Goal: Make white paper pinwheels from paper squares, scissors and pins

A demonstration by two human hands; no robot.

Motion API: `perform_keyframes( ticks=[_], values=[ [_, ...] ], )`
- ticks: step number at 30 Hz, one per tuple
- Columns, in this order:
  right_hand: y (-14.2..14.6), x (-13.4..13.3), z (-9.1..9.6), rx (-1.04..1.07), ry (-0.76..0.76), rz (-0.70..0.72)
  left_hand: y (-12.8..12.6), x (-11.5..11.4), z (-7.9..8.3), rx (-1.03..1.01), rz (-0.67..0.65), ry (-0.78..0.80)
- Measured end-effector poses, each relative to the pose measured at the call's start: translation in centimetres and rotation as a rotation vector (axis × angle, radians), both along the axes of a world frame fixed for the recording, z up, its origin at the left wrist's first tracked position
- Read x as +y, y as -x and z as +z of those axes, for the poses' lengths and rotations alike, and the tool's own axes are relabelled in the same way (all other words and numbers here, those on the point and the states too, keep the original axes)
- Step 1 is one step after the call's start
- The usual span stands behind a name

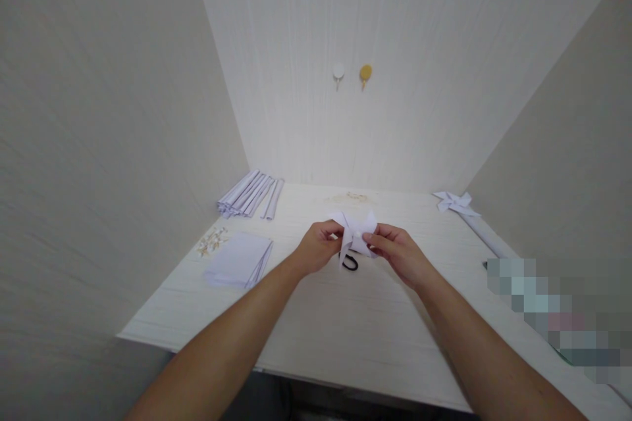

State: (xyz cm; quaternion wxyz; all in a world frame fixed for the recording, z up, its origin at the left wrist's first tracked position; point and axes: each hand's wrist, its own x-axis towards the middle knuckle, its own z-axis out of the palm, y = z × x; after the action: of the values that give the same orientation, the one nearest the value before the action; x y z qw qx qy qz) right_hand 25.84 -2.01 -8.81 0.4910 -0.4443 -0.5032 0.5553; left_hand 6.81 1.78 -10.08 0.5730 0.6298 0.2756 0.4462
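Observation:
A white folded paper pinwheel is held up over the middle of the table, between my two hands. My left hand pinches it at its left side. On the right, the thumb and fingers of my right hand are closed on it, the thumb near its centre. Beneath the pinwheel lies a black loop, perhaps a scissors handle; the paper hides the rest of it. At the far right, a finished-looking paper pinwheel sits at the end of a rolled paper stick.
Several rolled paper sticks lie at the back left. In front are small scattered pins or fasteners and a stack of paper sheets. Two hooks, white and yellow, are on the wall. A blurred patch covers the right edge.

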Motion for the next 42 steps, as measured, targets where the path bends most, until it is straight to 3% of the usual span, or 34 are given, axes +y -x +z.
perform_keyframes(
  ticks=[8,29,42],
  values=[
    [-0.37,0.26,-0.41,0.066,-0.013,-0.024,-0.08,-0.11,-0.01,0.024,-0.085,0.022],
    [-0.51,0.24,-0.36,0.032,-0.031,-0.049,-0.04,-0.36,0.22,0.018,-0.094,0.026],
    [-0.40,0.07,-0.30,-0.074,-0.039,0.059,0.14,-0.18,0.16,0.001,-0.082,0.009]
  ],
)
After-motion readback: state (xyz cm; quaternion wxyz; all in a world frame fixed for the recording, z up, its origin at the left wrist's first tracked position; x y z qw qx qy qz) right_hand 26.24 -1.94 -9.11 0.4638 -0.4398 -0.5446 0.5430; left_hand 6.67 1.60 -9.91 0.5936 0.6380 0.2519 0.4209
